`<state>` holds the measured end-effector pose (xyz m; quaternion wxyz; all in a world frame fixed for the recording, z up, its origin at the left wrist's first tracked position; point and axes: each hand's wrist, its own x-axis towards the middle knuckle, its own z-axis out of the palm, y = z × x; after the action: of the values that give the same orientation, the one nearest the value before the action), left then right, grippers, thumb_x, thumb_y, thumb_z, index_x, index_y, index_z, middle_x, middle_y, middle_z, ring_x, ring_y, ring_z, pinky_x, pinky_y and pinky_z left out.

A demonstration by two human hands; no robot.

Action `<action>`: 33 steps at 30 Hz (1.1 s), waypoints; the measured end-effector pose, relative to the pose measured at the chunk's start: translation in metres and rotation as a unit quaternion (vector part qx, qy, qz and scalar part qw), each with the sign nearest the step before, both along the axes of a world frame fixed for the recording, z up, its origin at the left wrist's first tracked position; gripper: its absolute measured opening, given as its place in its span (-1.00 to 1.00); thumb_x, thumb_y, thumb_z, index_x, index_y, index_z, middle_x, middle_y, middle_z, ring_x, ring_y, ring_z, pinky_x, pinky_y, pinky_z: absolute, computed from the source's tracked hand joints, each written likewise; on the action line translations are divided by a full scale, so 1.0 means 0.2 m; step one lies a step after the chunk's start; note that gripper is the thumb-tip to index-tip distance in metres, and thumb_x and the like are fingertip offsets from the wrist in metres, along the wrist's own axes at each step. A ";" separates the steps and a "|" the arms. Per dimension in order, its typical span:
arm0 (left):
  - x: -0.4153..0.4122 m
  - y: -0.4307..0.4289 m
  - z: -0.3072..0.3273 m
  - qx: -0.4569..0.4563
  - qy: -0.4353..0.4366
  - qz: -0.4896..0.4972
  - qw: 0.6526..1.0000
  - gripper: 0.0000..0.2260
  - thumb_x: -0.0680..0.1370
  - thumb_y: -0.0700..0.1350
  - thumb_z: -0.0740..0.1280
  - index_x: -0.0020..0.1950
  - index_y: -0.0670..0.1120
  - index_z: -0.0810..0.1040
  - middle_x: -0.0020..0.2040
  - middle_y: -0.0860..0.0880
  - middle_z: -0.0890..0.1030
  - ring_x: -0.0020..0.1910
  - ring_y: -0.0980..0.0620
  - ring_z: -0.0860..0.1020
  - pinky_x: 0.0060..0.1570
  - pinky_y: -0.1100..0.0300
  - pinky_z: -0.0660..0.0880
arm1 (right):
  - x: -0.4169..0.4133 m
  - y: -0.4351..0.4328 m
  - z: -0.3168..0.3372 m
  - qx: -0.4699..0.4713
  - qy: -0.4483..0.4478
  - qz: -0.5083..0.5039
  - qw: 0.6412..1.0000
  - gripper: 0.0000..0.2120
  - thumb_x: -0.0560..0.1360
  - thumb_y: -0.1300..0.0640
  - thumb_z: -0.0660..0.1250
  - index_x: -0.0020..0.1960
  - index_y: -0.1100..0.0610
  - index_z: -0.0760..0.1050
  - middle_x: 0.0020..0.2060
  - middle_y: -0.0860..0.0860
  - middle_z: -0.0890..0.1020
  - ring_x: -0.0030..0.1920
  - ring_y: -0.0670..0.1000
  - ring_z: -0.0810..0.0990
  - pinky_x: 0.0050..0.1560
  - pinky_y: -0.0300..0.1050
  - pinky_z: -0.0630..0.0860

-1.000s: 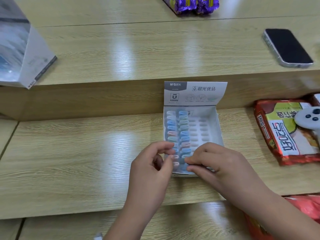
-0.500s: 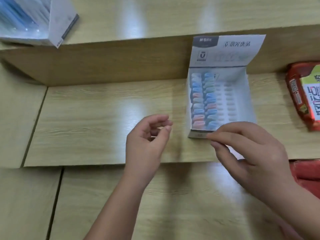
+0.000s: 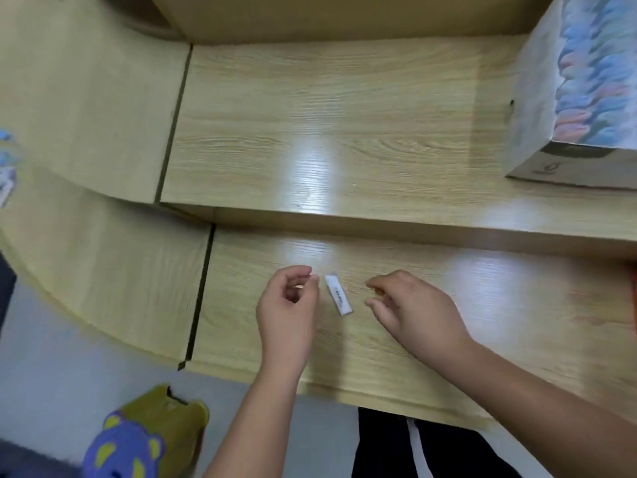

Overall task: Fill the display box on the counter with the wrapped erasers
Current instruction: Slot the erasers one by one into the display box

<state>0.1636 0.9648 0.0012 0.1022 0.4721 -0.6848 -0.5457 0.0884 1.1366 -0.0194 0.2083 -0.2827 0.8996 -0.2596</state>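
Note:
The display box stands at the far right on the upper wooden step, cut off by the frame edge, with rows of pastel wrapped erasers inside it. On the lower counter step lies a small white wrapped item, slanted, between my hands. My left hand hovers just left of it, thumb and fingers curled close with nothing visibly held. My right hand hovers just right of it, fingers loosely bent and apart, empty. Neither hand touches the white item.
The stepped wooden counter has a dark seam to the left of my hands. Below the counter edge lie a grey floor, a yellow and purple bear-patterned bag and my dark trousers. Blurred packets show at the left edge.
The view swung down and left, so the box now sits at the upper right. Both hands left the box and dropped to the lower step, on either side of a white item.

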 end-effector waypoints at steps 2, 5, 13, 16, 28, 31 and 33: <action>0.08 -0.05 -0.09 -0.018 -0.050 0.031 0.998 -0.85 0.52 -0.19 0.46 -0.07 0.07 0.61 -0.18 0.05 0.63 -0.23 0.09 0.59 -0.14 0.12 0.57 | 0.02 -0.09 -0.08 0.022 -0.027 -0.009 0.999 -0.68 0.54 -0.14 0.30 0.26 -0.09 0.50 0.03 -0.14 0.59 0.01 -0.09 0.61 -0.10 -0.15 0.51; 0.13 -0.13 -0.18 -0.067 -0.128 0.015 0.989 -0.83 0.49 -0.15 0.49 -0.06 0.04 0.53 -0.09 -0.03 0.60 -0.06 -0.05 0.61 0.05 -0.06 0.58 | 0.03 -0.21 -0.15 0.057 -0.053 -0.031 0.997 -0.61 0.53 -0.18 0.28 0.31 -0.09 0.42 0.10 -0.10 0.57 0.06 -0.03 0.61 -0.07 -0.11 0.54; 0.14 -0.15 -0.27 -0.087 -0.170 -0.077 0.979 -0.73 0.47 -0.11 0.51 0.10 -0.01 0.52 0.10 -0.01 0.50 -0.08 0.07 0.51 -0.01 0.22 0.39 | 0.03 -0.43 -0.20 0.125 -0.019 -0.013 0.992 -0.53 0.49 -0.22 0.31 0.29 0.00 0.35 0.12 -0.01 0.53 0.07 0.07 0.58 -0.16 -0.09 0.45; 0.14 -0.15 -0.28 -0.088 -0.172 -0.093 0.977 -0.74 0.48 -0.15 0.50 0.14 -0.06 0.56 0.09 -0.02 0.51 -0.05 0.05 0.50 0.01 0.22 0.40 | 0.04 -0.46 -0.21 0.149 -0.015 -0.002 0.989 -0.56 0.48 -0.13 0.37 0.26 0.00 0.33 0.12 0.01 0.54 0.08 0.08 0.57 -0.14 -0.08 0.48; 0.00 -0.07 -0.28 -0.089 -0.114 -0.154 0.977 -0.73 0.37 -0.38 0.53 -0.04 -0.08 0.67 -0.07 -0.11 0.57 -0.12 -0.15 0.64 0.06 0.14 0.53 | -0.12 -0.13 0.24 0.004 -0.045 -0.068 0.997 -0.77 0.44 -0.20 0.23 -0.03 -0.08 0.47 -0.15 -0.16 0.49 -0.10 -0.12 0.53 -0.09 -0.09 0.51; -0.16 0.04 -0.20 -0.095 -0.044 -0.183 0.977 -0.47 0.29 -0.42 0.56 -0.20 0.27 0.65 -0.22 0.01 0.58 -0.24 0.27 0.63 -0.17 0.56 0.41 | -0.21 0.09 0.52 -0.065 -0.036 -0.122 0.990 -0.75 0.39 -0.26 0.23 -0.07 -0.13 0.46 -0.14 -0.17 0.51 -0.18 -0.10 0.56 -0.13 -0.15 0.54; -0.27 0.14 -0.09 -0.106 0.013 -0.191 0.976 -0.56 0.32 -0.22 0.57 -0.10 0.33 0.59 -0.13 0.12 0.62 -0.29 0.30 0.58 -0.28 0.52 0.42 | -0.30 0.22 0.70 -0.105 -0.041 -0.168 0.979 -0.81 0.37 -0.22 0.29 -0.08 -0.17 0.51 -0.12 -0.18 0.57 -0.20 -0.08 0.60 -0.16 -0.23 0.55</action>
<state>0.1106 0.9923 -0.0165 0.0547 0.3120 -0.8148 -0.4856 0.0289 1.1809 0.1205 0.1678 -0.1370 0.8926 -0.3954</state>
